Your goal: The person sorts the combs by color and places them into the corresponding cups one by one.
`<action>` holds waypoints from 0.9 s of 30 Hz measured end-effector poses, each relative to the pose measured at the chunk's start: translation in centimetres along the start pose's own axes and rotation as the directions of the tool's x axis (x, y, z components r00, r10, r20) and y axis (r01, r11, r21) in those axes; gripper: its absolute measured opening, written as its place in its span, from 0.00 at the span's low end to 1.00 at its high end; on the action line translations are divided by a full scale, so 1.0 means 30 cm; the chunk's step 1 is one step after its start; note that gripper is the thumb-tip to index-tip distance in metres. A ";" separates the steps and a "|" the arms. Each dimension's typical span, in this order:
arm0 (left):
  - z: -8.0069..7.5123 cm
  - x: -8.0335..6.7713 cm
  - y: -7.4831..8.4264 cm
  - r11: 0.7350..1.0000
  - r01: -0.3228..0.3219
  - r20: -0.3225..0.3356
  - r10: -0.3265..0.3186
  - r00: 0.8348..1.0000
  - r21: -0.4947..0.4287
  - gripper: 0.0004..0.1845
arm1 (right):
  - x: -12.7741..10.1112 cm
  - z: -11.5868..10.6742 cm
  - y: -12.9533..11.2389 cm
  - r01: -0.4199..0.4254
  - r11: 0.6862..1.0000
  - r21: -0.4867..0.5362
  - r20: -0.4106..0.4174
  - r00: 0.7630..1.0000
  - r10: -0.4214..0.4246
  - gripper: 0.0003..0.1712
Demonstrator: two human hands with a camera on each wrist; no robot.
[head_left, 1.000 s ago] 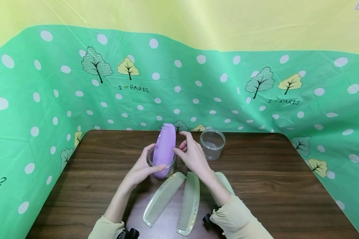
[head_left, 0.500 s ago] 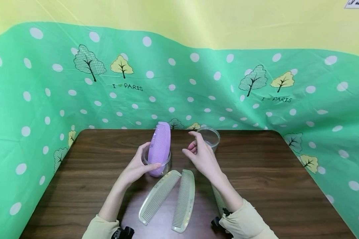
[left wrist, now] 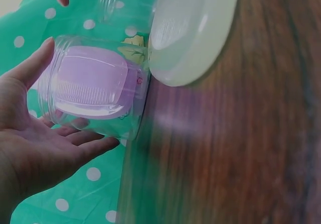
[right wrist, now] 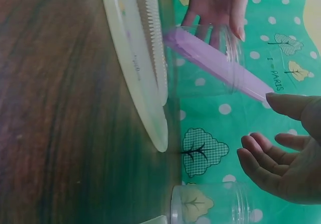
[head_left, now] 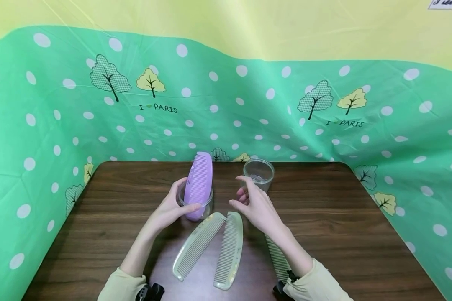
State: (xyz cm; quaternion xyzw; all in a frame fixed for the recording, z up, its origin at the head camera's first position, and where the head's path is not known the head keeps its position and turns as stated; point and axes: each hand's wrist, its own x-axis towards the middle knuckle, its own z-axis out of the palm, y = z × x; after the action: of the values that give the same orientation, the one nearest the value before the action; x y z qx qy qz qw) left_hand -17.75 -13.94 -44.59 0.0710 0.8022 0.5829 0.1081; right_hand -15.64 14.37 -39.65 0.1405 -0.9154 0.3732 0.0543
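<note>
Purple comb (head_left: 199,182) stood upright in a clear jar (head_left: 194,201) near the middle of the dark wood table (head_left: 342,234), its top half sticking well above the rim & leaning slightly toward the backdrop. Left hand (head_left: 171,209) cupped the jar from the left side; thumb lay across the front w/ fingers round the back, curled round the plastic. In the left wrist view the palm looked a bit off the jar wall, so the grip was prob. light.

Right hand (head_left: 256,205) hovered just right of the jar, fingers loosely bent, holding nothing, not touching comb or jar. Right wrist view showed the same: fingers relaxed, w/ the comb's tip near the thumb but apart.

Second clear jar (head_left: 258,173) stood behind the right hand, toward the table's back edge, w/ nothing in it that I could see. Two pale yellowish combs (head_left: 211,248) lay flat on the table in front of the first jar, their upper ends touching & lower ends spread. A third pale comb (head_left: 276,259) lay partly under the right forearm, mostly hidden. Green dotted cloth (head_left: 60,125) w/ tree print wrapped round the table's back & sides.
</note>
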 end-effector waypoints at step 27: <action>-0.049 -0.079 0.056 0.964 -0.087 -0.157 0.130 0.979 0.253 0.40 | -0.018 0.075 -0.132 0.491 0.845 -0.212 0.498 0.798 -0.339 0.37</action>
State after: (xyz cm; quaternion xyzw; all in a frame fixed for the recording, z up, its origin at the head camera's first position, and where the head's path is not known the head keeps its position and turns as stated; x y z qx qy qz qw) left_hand -15.87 -15.34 -42.34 0.0769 0.8692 0.4884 -0.0034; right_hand -13.92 10.22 -38.73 0.4103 -0.8980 0.1509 -0.0505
